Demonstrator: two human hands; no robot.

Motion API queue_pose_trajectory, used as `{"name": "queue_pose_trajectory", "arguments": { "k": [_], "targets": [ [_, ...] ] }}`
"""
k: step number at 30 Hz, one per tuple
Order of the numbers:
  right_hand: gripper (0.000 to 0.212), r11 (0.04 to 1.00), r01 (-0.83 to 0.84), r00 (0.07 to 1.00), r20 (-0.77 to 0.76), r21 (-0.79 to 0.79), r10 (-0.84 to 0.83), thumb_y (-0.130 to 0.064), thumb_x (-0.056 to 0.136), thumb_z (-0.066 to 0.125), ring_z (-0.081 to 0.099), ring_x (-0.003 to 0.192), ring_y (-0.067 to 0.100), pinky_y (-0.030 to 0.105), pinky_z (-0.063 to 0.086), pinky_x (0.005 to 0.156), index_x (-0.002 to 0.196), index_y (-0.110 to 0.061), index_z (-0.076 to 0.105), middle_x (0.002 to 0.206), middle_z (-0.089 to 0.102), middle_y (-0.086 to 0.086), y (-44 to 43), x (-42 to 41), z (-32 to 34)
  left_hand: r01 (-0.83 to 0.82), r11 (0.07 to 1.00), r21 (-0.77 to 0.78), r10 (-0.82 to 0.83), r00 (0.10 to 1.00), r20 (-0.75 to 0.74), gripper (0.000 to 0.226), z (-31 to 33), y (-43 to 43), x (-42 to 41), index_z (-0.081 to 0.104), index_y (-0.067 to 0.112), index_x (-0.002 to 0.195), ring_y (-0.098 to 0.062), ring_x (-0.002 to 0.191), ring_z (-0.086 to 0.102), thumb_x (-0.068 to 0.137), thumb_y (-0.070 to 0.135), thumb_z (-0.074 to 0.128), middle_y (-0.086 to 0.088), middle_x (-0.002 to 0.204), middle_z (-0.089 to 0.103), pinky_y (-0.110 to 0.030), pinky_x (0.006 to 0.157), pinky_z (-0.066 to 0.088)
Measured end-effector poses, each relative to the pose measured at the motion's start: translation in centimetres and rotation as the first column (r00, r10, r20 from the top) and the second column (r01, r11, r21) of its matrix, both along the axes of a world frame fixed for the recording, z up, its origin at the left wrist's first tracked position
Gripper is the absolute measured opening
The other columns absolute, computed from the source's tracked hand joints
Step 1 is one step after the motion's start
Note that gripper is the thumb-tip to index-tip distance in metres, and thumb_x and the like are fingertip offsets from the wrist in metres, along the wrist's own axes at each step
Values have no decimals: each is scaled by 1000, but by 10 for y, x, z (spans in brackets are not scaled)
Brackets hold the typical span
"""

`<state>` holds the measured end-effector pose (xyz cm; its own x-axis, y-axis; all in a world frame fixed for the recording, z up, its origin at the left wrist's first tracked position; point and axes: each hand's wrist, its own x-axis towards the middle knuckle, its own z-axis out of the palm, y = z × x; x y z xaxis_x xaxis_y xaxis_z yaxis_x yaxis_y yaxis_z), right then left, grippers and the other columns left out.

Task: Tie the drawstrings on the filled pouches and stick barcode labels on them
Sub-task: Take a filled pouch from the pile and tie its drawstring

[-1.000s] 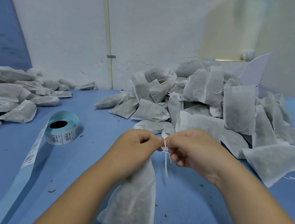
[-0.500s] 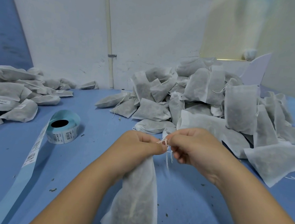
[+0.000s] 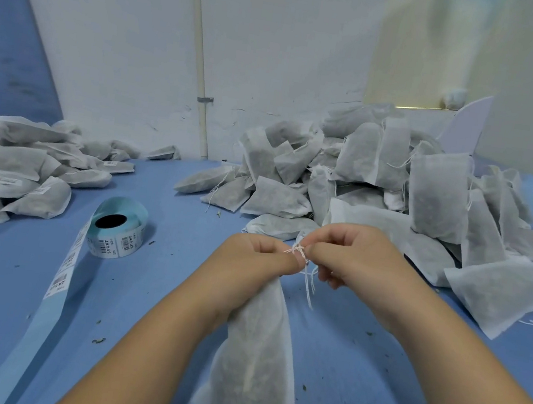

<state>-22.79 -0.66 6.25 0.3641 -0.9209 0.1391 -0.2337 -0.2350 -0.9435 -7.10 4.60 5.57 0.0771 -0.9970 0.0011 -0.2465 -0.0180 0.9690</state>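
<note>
A small packing workshop, by the look of it: a big heap of filled pouches (image 3: 396, 192) piled at the blue surface's (image 3: 157, 289) far right, a labelled heap (image 3: 15, 173) along its left edge, a label roll (image 3: 117, 232) between them, crumbs (image 3: 98, 340) scattered about, and a bare wall (image 3: 109, 42) with a pipe (image 3: 202, 90) behind.

The single wide-angle head camera looked forward and down from the person's own position, close above the left hand (image 3: 255, 262) and right hand (image 3: 353, 255) at frame centre, across the blue table (image 3: 188, 211) to the white wall (image 3: 126, 45) behind it.
</note>
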Motion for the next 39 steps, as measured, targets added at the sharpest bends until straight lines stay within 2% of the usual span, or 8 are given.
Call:
{"name": "queue_pose_trajectory", "arguments": {
  "k": [8,17,21,25,29,31,36,39],
  "targets": [
    [16,971,-36,992,-130,-238,5,-6,78,67,44,50,4,16,38,49,72,-20,70,52,50,-16,0,-2,-1,-17,999,-46,19,999,50,23,-3,-1,2,69,28,62,-3,52,41,84,32,72,9,59,46,-11,50,33],
    [12,959,-16,982,-186,-283,-39,-18,79,70,44,46,-2,9,35,44,68,-23,71,51,54,-17,-2,-2,-4,-35,989,-144,59,985,164,35,-6,-5,0,65,30,53,-1,41,31,87,28,70,16,47,38,-9,41,26],
    [13,953,6,970,-231,-304,-80,-17,79,71,45,43,-1,8,32,42,67,-23,71,48,53,-17,-4,-1,-8,-41,987,-158,73,976,204,29,-9,-7,-3,67,25,59,-2,43,30,88,25,68,15,48,36,-11,40,25],
    [13,949,24,961,-254,-314,-108,-19,78,71,45,41,0,10,32,41,66,-22,69,48,54,-17,-5,0,-11,-29,987,-156,67,967,246,25,-9,-6,-4,69,6,76,-4,42,28,91,25,63,13,48,34,-12,40,23],
    [11,953,42,975,-196,-302,-105,-22,76,73,44,43,0,10,33,41,66,-20,70,48,54,-16,-5,-1,-10,-65,989,-134,98,961,258,45,-4,-5,-6,67,38,49,2,40,40,93,29,60,20,44,48,-7,39,27],
    [11,961,39,984,-158,-272,-85,-20,77,73,42,43,0,10,32,41,66,-19,71,48,52,-16,-6,-2,-9,-63,990,-128,94,962,257,54,-3,-4,-6,62,41,42,4,35,40,94,28,59,21,37,43,-7,36,25],
    [16,972,74,987,-121,-222,-103,-16,79,70,48,50,5,13,36,43,64,-21,69,51,54,-14,-12,-7,-9,-90,989,-119,108,982,155,26,-4,-5,-1,79,30,71,5,38,42,91,30,61,23,49,52,-6,38,28],
    [21,972,107,986,-103,-210,-131,-15,79,68,49,51,5,14,38,45,60,-25,68,52,58,-13,-17,-13,-9,-130,988,-88,141,982,128,28,-6,-7,5,78,28,70,4,38,42,92,28,61,23,49,52,-7,38,27]
  ]
}}
